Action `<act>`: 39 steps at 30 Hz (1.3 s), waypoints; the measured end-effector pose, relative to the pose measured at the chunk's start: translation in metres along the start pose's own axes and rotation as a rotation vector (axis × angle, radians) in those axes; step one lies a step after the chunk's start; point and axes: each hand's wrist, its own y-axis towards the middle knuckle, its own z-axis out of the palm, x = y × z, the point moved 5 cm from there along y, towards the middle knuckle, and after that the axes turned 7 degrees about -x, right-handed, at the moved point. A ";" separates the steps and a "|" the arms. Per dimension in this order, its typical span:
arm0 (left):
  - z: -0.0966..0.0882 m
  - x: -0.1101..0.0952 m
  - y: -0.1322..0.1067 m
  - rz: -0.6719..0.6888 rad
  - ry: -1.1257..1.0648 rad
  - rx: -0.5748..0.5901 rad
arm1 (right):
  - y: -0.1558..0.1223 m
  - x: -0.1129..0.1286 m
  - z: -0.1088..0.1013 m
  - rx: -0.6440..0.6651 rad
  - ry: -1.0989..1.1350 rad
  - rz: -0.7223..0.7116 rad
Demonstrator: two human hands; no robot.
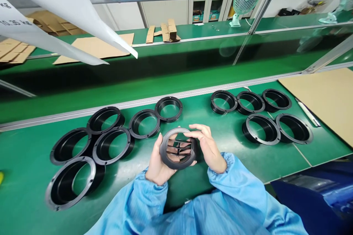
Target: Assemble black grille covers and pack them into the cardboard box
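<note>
We are holding a black louvered ring (178, 148) between our hands, our left hand (157, 163) grasping its lower left rim and our right hand (207, 147) grasping its right side, just above the green counter (234, 165). Left of the louvered ring, six black flanged rings (100, 137) are lying; right of it, five more flanged rings (268, 123) are sitting near a cardboard sheet (320, 99). Far beyond it, a white desk fan (242, 7) is standing.
</note>
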 end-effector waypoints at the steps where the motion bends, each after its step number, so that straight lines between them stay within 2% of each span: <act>1: 0.000 0.000 0.000 0.002 0.005 0.000 | 0.000 -0.001 -0.001 -0.008 -0.005 0.013; 5: 0.001 -0.002 0.001 -0.001 0.010 0.004 | -0.001 -0.003 -0.001 -0.014 -0.006 0.029; 11: 0.002 -0.002 0.001 -0.023 -0.034 -0.102 | -0.002 -0.003 0.001 0.014 -0.048 -0.008; 14: 0.001 -0.001 0.002 -0.027 -0.057 -0.091 | -0.004 -0.003 0.003 0.042 -0.096 -0.027; 19: -0.007 -0.002 0.007 -0.002 -0.166 -0.078 | -0.012 0.000 0.018 0.232 -0.300 -0.259; 21: -0.007 -0.001 0.007 -0.017 -0.194 -0.045 | -0.014 -0.001 0.020 0.255 -0.325 -0.291; 25: -0.001 0.000 0.004 -0.050 -0.207 0.042 | -0.012 -0.005 0.019 0.236 -0.270 -0.210; 29: 0.001 0.002 0.001 -0.063 -0.168 0.015 | -0.011 -0.010 0.017 0.155 -0.249 -0.116; 32: 0.001 0.005 0.000 -0.038 -0.116 -0.019 | -0.009 -0.013 0.017 0.140 -0.256 -0.098; 39: 0.011 0.008 -0.001 0.001 -0.054 0.023 | -0.005 -0.006 0.015 0.103 -0.192 -0.125</act>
